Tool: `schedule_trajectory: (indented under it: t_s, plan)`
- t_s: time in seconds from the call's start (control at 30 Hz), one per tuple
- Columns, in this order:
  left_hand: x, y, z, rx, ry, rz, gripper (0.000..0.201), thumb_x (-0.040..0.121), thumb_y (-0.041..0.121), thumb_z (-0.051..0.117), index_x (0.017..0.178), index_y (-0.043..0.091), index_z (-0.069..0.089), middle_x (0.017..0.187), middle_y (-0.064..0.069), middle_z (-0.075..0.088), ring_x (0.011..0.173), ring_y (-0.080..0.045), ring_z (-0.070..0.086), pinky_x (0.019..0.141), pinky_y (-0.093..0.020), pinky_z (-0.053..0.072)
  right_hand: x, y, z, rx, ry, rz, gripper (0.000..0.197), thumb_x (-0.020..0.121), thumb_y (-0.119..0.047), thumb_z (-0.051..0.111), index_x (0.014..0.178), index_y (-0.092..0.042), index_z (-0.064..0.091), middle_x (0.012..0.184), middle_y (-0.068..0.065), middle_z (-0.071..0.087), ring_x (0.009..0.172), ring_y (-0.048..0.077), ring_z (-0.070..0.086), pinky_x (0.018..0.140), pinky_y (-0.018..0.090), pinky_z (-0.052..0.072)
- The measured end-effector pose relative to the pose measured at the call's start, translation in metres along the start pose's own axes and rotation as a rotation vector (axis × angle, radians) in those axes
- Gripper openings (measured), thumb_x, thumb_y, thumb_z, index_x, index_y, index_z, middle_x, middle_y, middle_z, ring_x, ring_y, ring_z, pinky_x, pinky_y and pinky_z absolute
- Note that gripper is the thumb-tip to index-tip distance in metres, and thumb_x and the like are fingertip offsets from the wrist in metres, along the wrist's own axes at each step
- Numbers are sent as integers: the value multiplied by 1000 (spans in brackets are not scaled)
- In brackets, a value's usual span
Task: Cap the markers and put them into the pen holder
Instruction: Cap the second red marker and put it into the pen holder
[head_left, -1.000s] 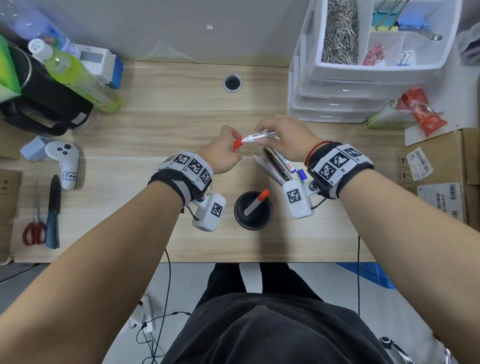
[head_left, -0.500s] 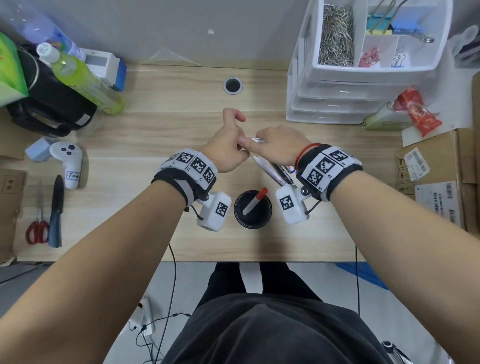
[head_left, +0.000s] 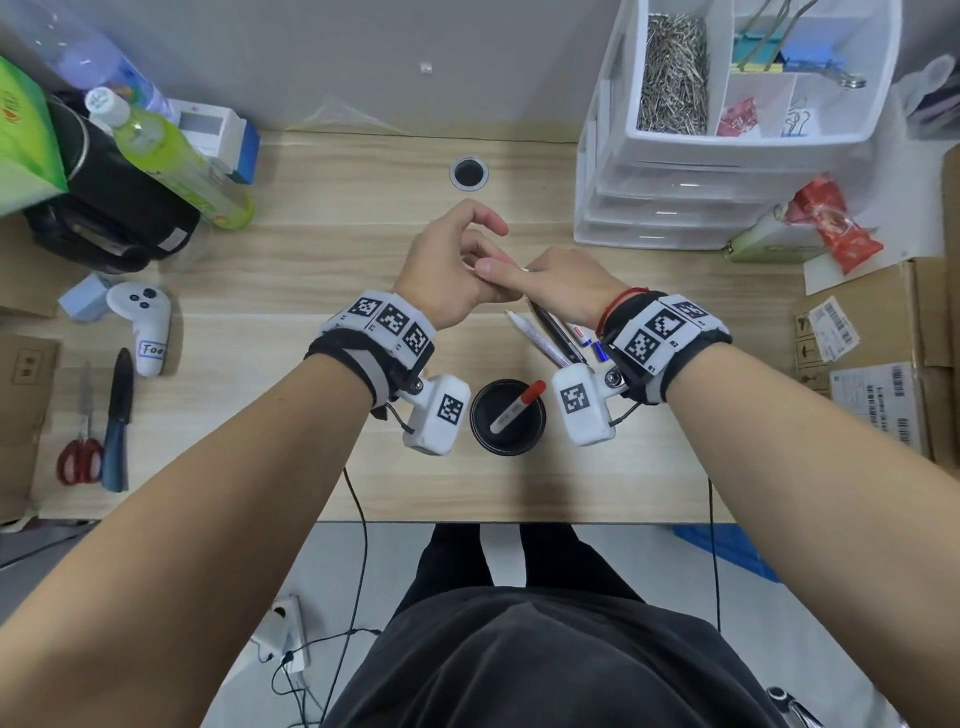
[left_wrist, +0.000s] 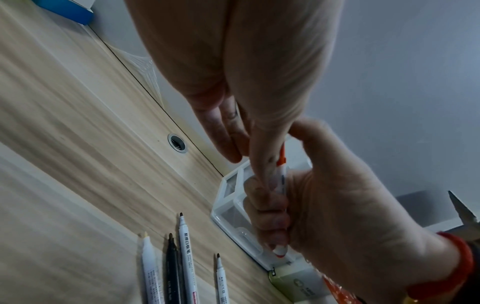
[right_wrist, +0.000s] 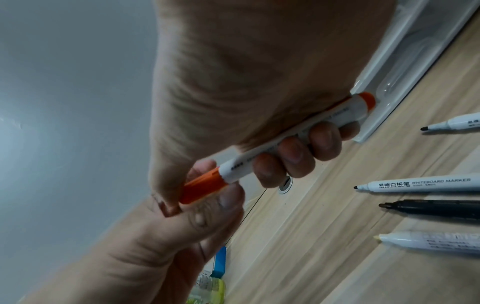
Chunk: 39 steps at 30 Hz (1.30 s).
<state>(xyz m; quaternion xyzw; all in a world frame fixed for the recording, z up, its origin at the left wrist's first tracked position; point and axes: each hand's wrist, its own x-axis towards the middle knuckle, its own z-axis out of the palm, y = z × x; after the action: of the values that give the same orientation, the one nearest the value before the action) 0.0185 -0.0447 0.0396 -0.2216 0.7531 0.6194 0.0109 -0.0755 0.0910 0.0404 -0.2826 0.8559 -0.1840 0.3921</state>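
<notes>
My right hand (right_wrist: 285, 82) grips the barrel of a white marker (right_wrist: 285, 142) above the desk. My left hand (right_wrist: 182, 230) pinches its orange-red cap (right_wrist: 202, 188) between thumb and finger, and the cap sits on the barrel's end. In the head view the left hand (head_left: 457, 270) and right hand (head_left: 563, 286) meet and hide this marker. The black pen holder (head_left: 479, 418) stands near the desk's front edge with one red-capped marker (head_left: 514, 410) leaning in it. Several uncapped markers (head_left: 540, 340) lie side by side under my right wrist, one of them a black marker (right_wrist: 436, 208).
A white drawer unit (head_left: 675, 197) stands at the back right, close to my right hand. A green bottle (head_left: 176, 161), a black bag (head_left: 114, 208), a white controller (head_left: 143, 322), scissors (head_left: 80, 447) and a knife (head_left: 118, 415) are on the left. Cardboard boxes (head_left: 883, 364) sit at the right.
The hands have closed together and moved slightly away from me. The cap, which stood off the marker's tip a second ago, now sits on the barrel, hidden under the hands in the head view.
</notes>
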Motion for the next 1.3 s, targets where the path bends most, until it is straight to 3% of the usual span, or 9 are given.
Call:
schedule_trajectory:
  t_s: [0.17, 0.3, 0.5, 0.63, 0.77, 0.9, 1.07, 1.13, 1.3]
  plan:
    - [-3, -13, 0, 115, -34, -40, 47, 62, 10, 88, 101, 22, 65, 89, -4, 72, 68, -21, 63, 78, -41, 58, -2, -4, -3, 72, 106, 25, 62, 79, -69, 54, 53, -15, 38, 49, -2, 34, 52, 20, 37, 56, 35, 27]
    - [-8, -13, 3, 133, -8, 11, 28, 70, 13, 85, 96, 17, 74, 94, -7, 76, 84, -25, 70, 84, -41, 57, -3, -2, -1, 86, 45, 27, 68, 75, -76, 54, 48, -17, 32, 48, -3, 36, 50, 20, 37, 60, 37, 29]
    - [-5, -12, 0, 273, -56, 19, 36, 80, 15, 77, 116, 21, 71, 99, -3, 76, 89, -22, 70, 86, -31, 55, -2, -4, -3, 21, -1, 67, 79, 66, -94, 37, 48, -18, 28, 48, -3, 34, 49, 19, 36, 58, 34, 28]
    - [0, -15, -2, 353, -78, -35, 38, 81, 17, 77, 117, 20, 70, 106, 1, 73, 80, -14, 68, 78, -35, 58, -1, -4, -3, 32, 102, 100, 77, 69, -90, 39, 48, -17, 30, 47, -2, 36, 49, 21, 39, 54, 35, 28]
    - [-7, -27, -7, 313, -64, -161, 48, 82, 22, 77, 127, 23, 62, 105, 6, 69, 84, -10, 69, 68, -17, 50, 0, -1, -4, 122, 175, 91, 73, 73, -85, 38, 48, -17, 29, 47, -2, 33, 47, 23, 36, 58, 36, 32]
    - [-22, -40, -9, 290, -144, -274, 38, 81, 33, 77, 116, 24, 67, 98, 5, 71, 68, -7, 64, 62, -18, 50, -3, -2, -2, 513, 33, 17, 68, 76, -86, 42, 61, -22, 25, 56, 1, 26, 51, 22, 22, 56, 35, 26]
    - [-43, -63, 5, 303, -345, -420, 44, 74, 41, 82, 111, 22, 69, 94, 7, 70, 81, -12, 68, 68, -29, 60, -8, -4, 7, 646, -54, -42, 47, 100, -48, 46, 66, -17, 55, 60, -5, 49, 59, 14, 43, 59, 25, 42]
    - [-48, -71, 10, 302, -347, -449, 41, 75, 34, 82, 110, 20, 68, 92, 8, 68, 82, -8, 66, 71, -31, 61, -12, 3, 13, 598, -60, -52, 42, 101, -43, 47, 75, -15, 66, 56, -13, 54, 56, 10, 44, 56, 23, 39]
    - [-51, -82, 12, 237, -355, -497, 31, 81, 17, 76, 111, 14, 69, 102, -6, 70, 94, -22, 69, 78, -34, 61, -31, 21, 30, 491, -141, -148, 20, 89, -15, 71, 98, 3, 68, 67, 4, 60, 56, 8, 55, 50, 17, 44]
